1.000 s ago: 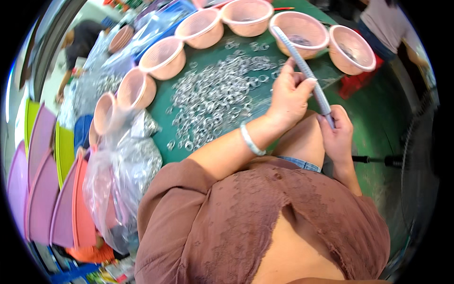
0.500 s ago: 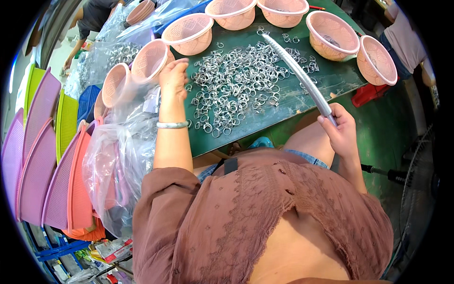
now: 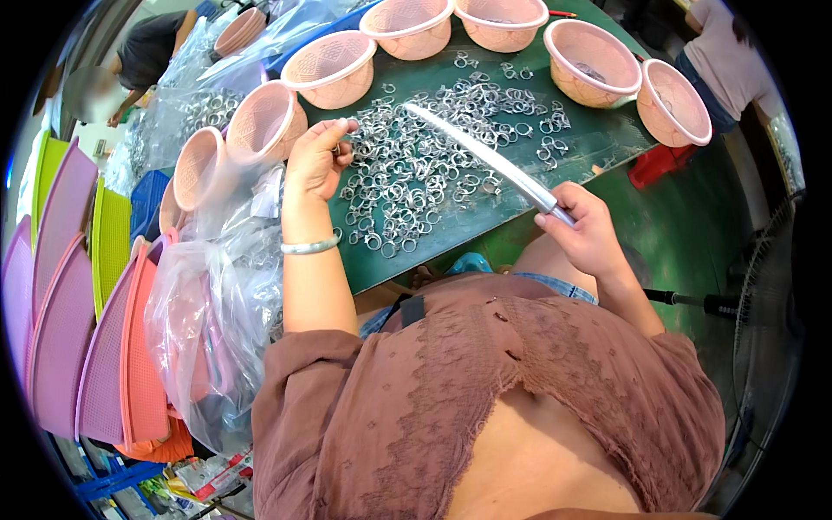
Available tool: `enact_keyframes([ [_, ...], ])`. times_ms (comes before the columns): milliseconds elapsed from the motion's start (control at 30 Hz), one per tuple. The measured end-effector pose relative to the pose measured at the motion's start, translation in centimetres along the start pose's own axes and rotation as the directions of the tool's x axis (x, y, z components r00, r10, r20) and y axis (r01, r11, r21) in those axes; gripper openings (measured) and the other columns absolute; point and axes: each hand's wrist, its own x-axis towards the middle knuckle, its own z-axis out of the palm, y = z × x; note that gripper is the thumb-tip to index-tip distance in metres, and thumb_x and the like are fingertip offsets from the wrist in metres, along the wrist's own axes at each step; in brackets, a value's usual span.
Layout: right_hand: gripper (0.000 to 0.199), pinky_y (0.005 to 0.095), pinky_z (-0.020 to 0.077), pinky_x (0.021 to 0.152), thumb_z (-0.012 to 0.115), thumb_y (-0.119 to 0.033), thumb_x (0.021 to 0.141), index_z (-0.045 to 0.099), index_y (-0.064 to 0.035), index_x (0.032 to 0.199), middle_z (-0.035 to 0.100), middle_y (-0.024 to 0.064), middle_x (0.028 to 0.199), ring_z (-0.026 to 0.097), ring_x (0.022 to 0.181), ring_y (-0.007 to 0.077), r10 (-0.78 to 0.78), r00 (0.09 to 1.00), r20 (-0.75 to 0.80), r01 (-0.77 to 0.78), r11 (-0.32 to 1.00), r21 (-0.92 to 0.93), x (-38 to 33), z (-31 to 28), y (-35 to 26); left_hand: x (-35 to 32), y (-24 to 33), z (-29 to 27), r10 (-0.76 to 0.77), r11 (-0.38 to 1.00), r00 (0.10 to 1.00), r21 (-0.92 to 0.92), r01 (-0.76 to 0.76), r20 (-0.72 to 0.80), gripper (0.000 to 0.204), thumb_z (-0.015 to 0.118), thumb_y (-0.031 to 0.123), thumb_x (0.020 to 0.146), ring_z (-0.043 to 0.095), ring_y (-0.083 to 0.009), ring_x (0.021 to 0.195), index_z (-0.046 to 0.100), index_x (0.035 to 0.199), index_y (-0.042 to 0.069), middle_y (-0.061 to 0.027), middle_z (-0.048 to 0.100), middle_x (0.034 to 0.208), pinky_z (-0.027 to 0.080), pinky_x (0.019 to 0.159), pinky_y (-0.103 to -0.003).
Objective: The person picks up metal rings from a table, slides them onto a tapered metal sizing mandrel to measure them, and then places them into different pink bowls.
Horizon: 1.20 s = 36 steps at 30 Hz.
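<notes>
Rod (image 3: 485, 156) in right hand (image 3: 586, 227) spans table edge (image 3: 373, 274).

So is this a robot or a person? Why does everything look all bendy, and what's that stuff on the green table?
There's no robot here, just a person with two bare hands. The camera sits on the person's head and looks down, so you see what's in front of them. Its very wide lens bends straight lines and leaves the corners black.

On the green table lies a big, loose pile of small silvery rings. Pink bowls stand in a curve around it.

The right hand holds a long, shiny, tapered rod by its thicker end, with the thin tip over the rings. The left hand is raised by the pile, fingers curled. I can't tell for sure whether there's something small in its fingers.
</notes>
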Motion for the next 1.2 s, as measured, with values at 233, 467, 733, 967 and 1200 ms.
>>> enact_keyframes([
  [233, 0.016, 0.0328, 0.0409, 0.056, 0.066, -0.002, 0.071, 0.051, 0.0001, 0.075, 0.049, 0.0113, 0.072, 0.051, 0.064, 0.0260, -0.283, 0.959, -0.006, 0.282, 0.958, -0.057, 0.4, 0.3, -2.4, -1.6, -0.1, 3.3, 0.066, 0.947, 0.940, -0.318, 0.047, 0.335, 0.015, 0.055, 0.015, 0.089, 0.055, -0.0100, 0.066, 0.055, 0.095, 0.001, -0.0157, 0.061, 0.097, 0.048, 0.057, -0.019],
  [467, 0.018, 0.0356, 0.0430, 0.053, 0.066, -0.005, 0.070, 0.050, -0.0025, 0.078, 0.050, 0.0102, 0.079, 0.054, 0.062, 0.0291, -0.355, 0.931, -0.079, 0.327, 0.912, -0.247, 0.2, 0.8, -3.0, -3.5, -2.7, 6.7, 0.024, 0.983, 0.914, -0.177, 0.052, 0.405, 0.034, 0.060, 0.012, 0.085, 0.052, -0.0090, 0.069, 0.052, 0.116, 0.002, -0.0105, 0.060, 0.095, 0.046, 0.061, -0.018],
  [733, 0.022, 0.0346, 0.0426, 0.049, 0.065, -0.003, 0.062, 0.048, -0.0042, 0.075, 0.052, 0.0082, 0.081, 0.052, 0.056, 0.0253, -0.573, 0.798, -0.190, 0.448, 0.773, -0.449, 0.7, 1.9, -1.5, -5.8, -6.1, 9.6, 0.159, 0.940, 0.847, -0.341, 0.027, 0.507, 0.031, 0.067, 0.012, 0.079, 0.051, -0.0082, 0.065, 0.057, 0.107, 0.004, -0.0128, 0.061, 0.101, 0.041, 0.058, -0.020],
  [967, 0.022, 0.0330, 0.0423, 0.051, 0.065, -0.002, 0.059, 0.048, -0.0042, 0.074, 0.054, 0.0076, 0.083, 0.052, 0.057, 0.0244, -0.635, 0.740, -0.222, 0.490, 0.735, -0.469, 0.6, 1.9, -1.3, -6.0, -6.0, 9.2, 0.204, 0.946, 0.807, -0.323, -0.017, 0.554, 0.035, 0.070, 0.012, 0.077, 0.047, -0.0092, 0.064, 0.058, 0.108, 0.003, -0.0120, 0.061, 0.100, 0.036, 0.056, -0.022],
  [1200, 0.023, 0.0326, 0.0418, 0.051, 0.065, -0.001, 0.057, 0.050, -0.0035, 0.075, 0.054, 0.0081, 0.084, 0.052, 0.057, 0.0239, -0.669, 0.698, -0.257, 0.512, 0.716, -0.474, 0.5, 1.4, -0.6, -6.3, -5.3, 9.4, 0.144, 0.966, 0.802, -0.259, 0.014, 0.580, 0.040, 0.072, 0.002, 0.071, 0.057, -0.0116, 0.079, 0.058, 0.108, 0.001, -0.0089, 0.062, 0.096, 0.046, 0.067, -0.021],
])
